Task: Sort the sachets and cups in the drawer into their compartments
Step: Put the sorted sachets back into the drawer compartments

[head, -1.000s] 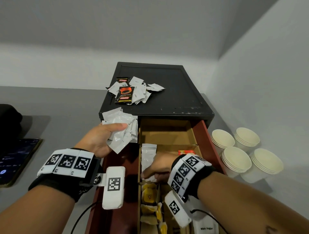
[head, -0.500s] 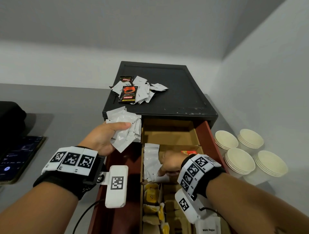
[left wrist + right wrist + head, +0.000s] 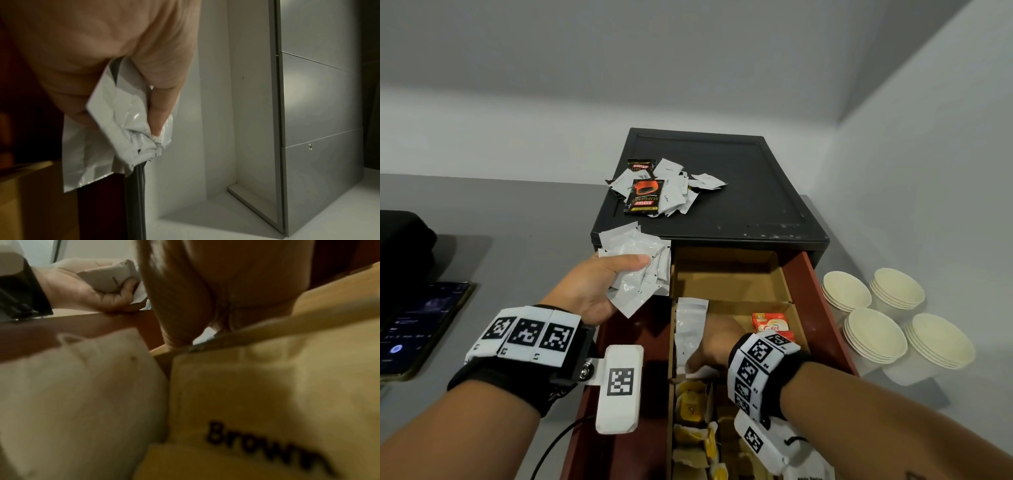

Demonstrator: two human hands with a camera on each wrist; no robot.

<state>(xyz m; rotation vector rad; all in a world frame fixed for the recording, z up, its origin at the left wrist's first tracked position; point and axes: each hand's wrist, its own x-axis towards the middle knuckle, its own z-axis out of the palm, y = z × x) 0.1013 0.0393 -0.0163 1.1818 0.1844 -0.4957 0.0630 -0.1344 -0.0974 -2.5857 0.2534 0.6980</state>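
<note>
Grey table [image 3: 493, 212] fills the left & centre of the head view. On it, frame centre, we see a black cabinet [image 3: 739, 192] w/ its red drawer [image 3: 822, 308] pulled out toward us, cardboard dividers inside. Lower right of frame: four stacks of paper cups [image 3: 873, 332] on the table, beside the drawer, not in it. A phone [image 3: 417, 329] lies at the left edge. On the cabinet top, upper centre: a loose pile of sachets [image 3: 664, 186], white & black mixed.

Our left hand [image 3: 589, 291], centre-left, has thumb and fingers closed round a bunch of white sachets [image 3: 640, 270], held over the drawer's left rim. Our right hand [image 3: 717, 346], lower centre, is down in a middle compartment; fingers pinch a white sachet [image 3: 703, 371] at the divider edge. An orange sachet [image 3: 770, 322] sits just right of it. Yellow sachets [image 3: 691, 404] fill the compartment nearer us.
</note>
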